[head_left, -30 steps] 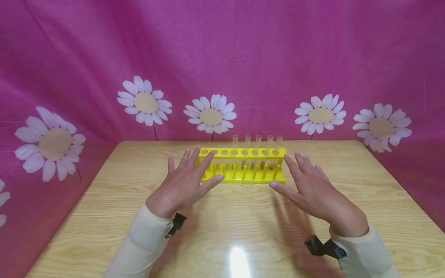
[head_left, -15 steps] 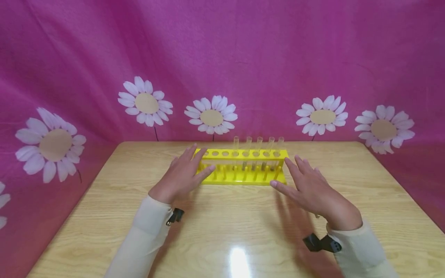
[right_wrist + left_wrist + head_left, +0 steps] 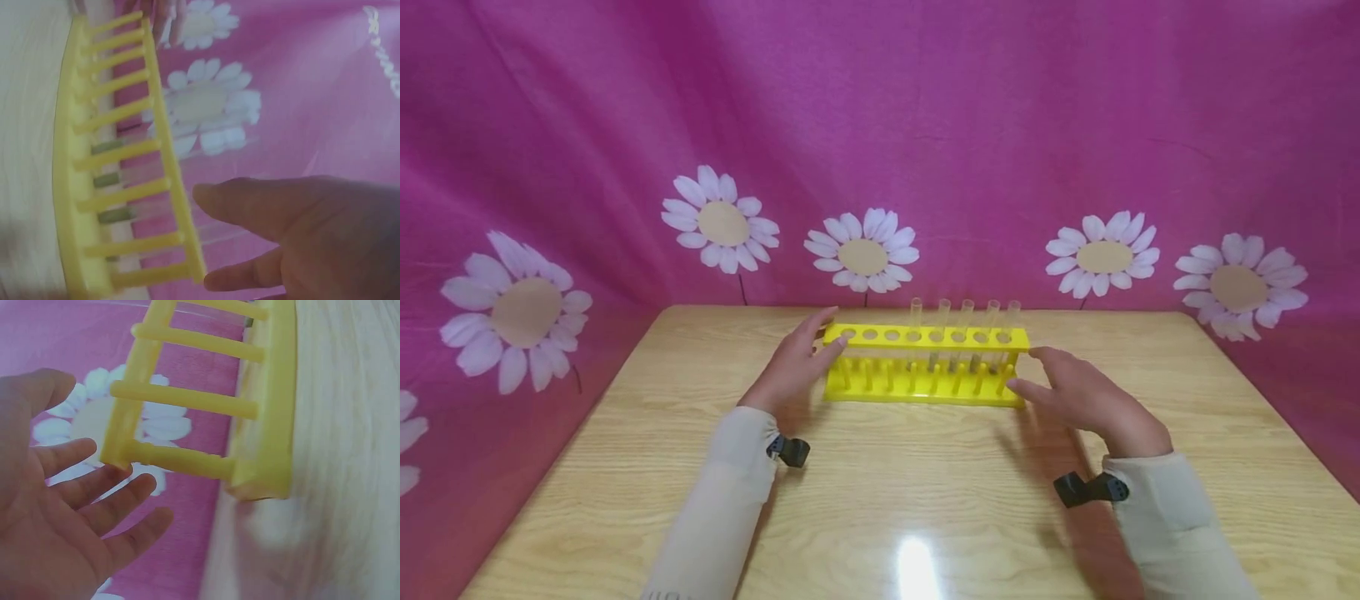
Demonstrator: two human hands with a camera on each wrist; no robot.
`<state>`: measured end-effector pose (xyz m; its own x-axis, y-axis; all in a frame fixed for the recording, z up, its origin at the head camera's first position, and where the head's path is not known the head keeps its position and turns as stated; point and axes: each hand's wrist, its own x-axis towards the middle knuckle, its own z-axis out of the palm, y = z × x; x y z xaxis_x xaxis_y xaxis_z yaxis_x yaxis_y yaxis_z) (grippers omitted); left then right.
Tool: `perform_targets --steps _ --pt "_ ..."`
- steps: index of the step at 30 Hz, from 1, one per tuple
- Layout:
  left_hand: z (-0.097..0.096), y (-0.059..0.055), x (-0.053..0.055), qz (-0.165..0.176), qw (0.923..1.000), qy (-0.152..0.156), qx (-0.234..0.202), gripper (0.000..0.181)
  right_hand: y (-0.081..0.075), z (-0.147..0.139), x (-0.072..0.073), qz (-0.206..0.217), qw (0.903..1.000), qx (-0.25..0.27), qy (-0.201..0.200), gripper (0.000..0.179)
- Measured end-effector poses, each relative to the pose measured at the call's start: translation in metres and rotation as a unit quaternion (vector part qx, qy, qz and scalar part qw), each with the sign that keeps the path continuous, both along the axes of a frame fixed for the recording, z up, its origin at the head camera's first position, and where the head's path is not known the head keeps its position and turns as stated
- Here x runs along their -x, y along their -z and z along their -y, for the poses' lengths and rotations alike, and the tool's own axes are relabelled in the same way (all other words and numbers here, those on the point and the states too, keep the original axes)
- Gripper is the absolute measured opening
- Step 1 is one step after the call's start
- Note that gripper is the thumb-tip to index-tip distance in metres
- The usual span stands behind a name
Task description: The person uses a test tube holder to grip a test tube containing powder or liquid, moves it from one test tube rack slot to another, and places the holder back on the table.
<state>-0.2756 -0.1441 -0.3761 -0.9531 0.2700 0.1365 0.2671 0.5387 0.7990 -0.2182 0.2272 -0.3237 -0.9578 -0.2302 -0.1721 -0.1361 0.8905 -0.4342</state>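
A yellow test tube rack stands on the table, with a row of holes on top and upright pegs along its base. Several clear test tubes stand in the holes towards its right side; dark material shows in some tube bottoms. At the rack's left end is my left hand, fingers spread and slightly bent; in the left wrist view, a fingertip meets or nearly meets the top corner. My right hand is by the right end, thumb and index finger apart. Whether it touches the rack I cannot tell.
The light wood table reaches back to a pink cloth printed with white flowers. Small black devices are worn at both wrists. A bright reflection lies on the front of the tabletop.
My left hand has drawn back from over the rack's left holes to its left end. My right hand's fingers have bent a little more. The rack sits slightly further right in the shifted view.
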Motion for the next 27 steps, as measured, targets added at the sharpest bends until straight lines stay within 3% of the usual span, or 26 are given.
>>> perform_targets --steps 4,9,13,21,27 --pt "0.0 0.007 0.006 0.036 0.9984 -0.013 -0.041 0.057 0.007 -0.01 0.01 -0.005 0.9999 -0.014 0.0 0.08" --pt "0.003 0.017 0.014 0.075 0.9924 -0.019 -0.095 0.051 0.014 -0.021 0.016 0.013 0.9991 -0.019 0.037 0.067" --pt "0.003 0.021 0.016 0.083 0.9894 -0.022 -0.117 0.048 0.019 -0.029 0.018 0.01 0.997 -0.024 0.073 0.046" --pt "0.003 0.024 0.017 0.078 0.9882 -0.021 -0.131 0.047 0.027 -0.042 0.016 0.026 0.9912 -0.018 0.129 0.036" --pt "0.003 0.023 0.016 0.103 0.9816 -0.031 -0.158 0.043 0.037 -0.047 0.012 0.034 0.9895 -0.008 0.141 0.026"
